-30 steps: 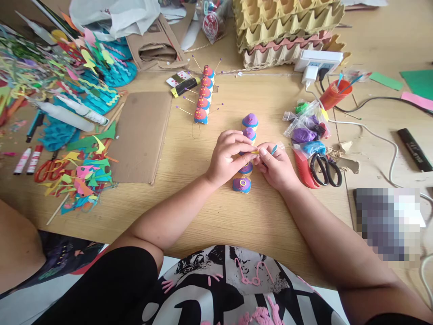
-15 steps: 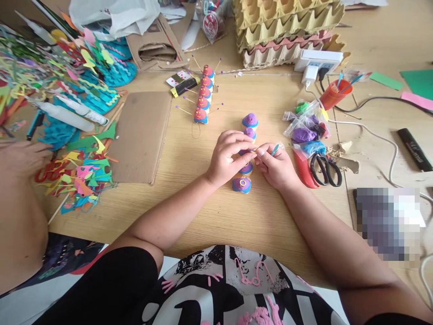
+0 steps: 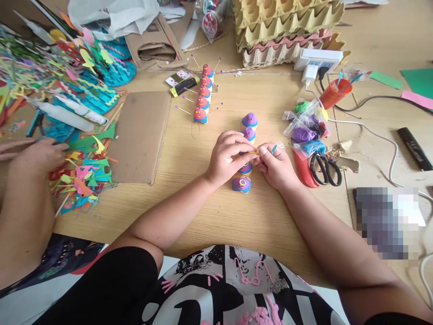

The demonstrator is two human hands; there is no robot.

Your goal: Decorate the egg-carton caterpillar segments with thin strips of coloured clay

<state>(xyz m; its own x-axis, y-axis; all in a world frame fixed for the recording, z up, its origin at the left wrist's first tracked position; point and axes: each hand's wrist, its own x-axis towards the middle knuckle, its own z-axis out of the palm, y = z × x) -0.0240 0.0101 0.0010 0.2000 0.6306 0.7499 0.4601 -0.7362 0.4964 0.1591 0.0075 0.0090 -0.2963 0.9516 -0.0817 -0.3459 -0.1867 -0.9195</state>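
Note:
My left hand (image 3: 226,155) pinches a small yellow strip of what looks like clay (image 3: 253,152) between thumb and fingertips. Close against it, my right hand (image 3: 276,168) has its thumb and forefinger pressed together and holds a small blue modelling tool (image 3: 274,148), whose tip sticks up. Both hands hover over a row of egg-carton cups (image 3: 241,184) covered in purple and blue clay; a yellow ring lies on the nearest cup, and the middle of the row is partly hidden. Farther back stands a similar red and blue caterpillar (image 3: 202,97) with cotton-swab-like sticks at its sides.
Right of my hands lie bagged clay (image 3: 306,131) and black-handled scissors (image 3: 326,170). An orange cup (image 3: 334,94), power strip (image 3: 318,59) and egg trays (image 3: 287,27) stand behind. Cardboard (image 3: 140,135) and paper scraps (image 3: 84,176) lie left, beside another person's hand (image 3: 37,155).
The yellow strip now shows more between my fingertips, and my right hand has shifted slightly, turning the blue tool. At left, the other person's hand has moved right, covering the red scissors.

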